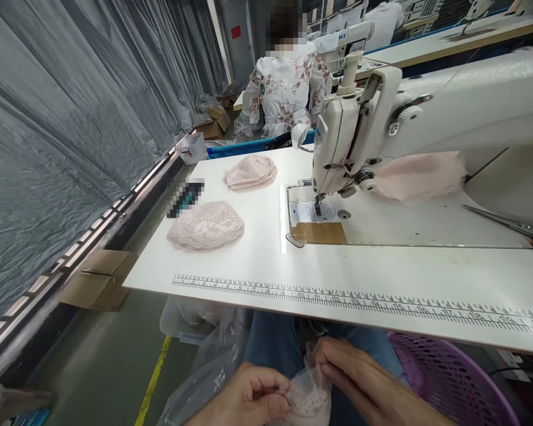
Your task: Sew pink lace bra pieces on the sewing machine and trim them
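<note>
Low in front of my lap, below the table's front edge, I hold a pale pink lace fabric piece point(310, 402). My left hand point(253, 395) pinches its left side between thumb and fingers. My right hand point(359, 376) has its fingers closed on the sheer upper right part. On the white sewing table point(249, 266) lie a lace cup-shaped piece point(206, 226) and, behind it, a stack of similar pink pieces point(251, 172). The sewing machine point(337, 142) stands to the right, with no fabric visible under its presser foot point(318, 207).
Pink fabric point(421, 174) lies beneath the machine arm, near scissors point(501, 222). A purple basket point(462, 378) stands right of my legs; a clear plastic bin point(182, 322) is at left. Cardboard boxes point(98, 281) line the floor. Another person point(284, 89) sits ahead.
</note>
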The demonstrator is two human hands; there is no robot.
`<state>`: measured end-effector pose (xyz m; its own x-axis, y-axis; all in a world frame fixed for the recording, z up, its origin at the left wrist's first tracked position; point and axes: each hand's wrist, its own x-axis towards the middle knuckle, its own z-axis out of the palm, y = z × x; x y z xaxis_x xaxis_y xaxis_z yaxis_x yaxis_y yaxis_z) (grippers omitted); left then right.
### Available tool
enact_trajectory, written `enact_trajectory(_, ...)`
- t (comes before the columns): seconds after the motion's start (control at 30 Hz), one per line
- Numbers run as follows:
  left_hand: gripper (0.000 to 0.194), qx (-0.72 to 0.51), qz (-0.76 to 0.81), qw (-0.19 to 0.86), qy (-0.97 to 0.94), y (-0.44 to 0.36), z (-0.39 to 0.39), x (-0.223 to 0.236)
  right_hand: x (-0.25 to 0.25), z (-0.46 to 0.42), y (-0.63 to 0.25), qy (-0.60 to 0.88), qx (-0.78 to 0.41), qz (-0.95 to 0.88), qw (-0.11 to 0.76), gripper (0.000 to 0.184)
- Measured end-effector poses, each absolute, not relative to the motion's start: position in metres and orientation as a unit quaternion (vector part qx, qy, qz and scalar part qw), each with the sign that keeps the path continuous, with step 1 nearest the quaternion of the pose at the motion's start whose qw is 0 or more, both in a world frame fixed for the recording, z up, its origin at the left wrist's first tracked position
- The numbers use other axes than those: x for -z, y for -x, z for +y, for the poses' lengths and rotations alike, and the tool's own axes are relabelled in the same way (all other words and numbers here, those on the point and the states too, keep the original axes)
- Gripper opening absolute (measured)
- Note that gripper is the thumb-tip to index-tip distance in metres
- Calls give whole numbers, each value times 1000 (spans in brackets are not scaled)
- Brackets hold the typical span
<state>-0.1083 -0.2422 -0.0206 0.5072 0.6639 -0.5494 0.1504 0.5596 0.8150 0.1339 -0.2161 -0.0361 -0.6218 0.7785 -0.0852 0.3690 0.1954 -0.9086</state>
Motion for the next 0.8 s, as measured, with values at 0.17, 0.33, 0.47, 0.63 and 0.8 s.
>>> enact_trajectory(0.17, 64, -147, 457, 758, -441, 110, -239, 8, 29, -205, -130, 289, -593, -732, 171, 51)
enact_trajectory(0.33, 60, -151, 477, 734, -460, 125, -244, 20, 33, -199, -120, 322, -600, -725, 101, 49)
enact_trajectory(0.47, 62, -164, 511, 711, -454, 134, -247, 24, 37, -203, -120, 352, -613, -701, 100, 22)
enact_trajectory(0.63, 62, -151, 501, 719, -457, 133, -242, 17, 31, -202, -117, 305, -636, -700, 112, 29)
enact_trajectory(0.8, 48, -106, 521, 711, -461, 123, -238, 11, 27, -196, -117, 276, -636, -712, 113, 36)
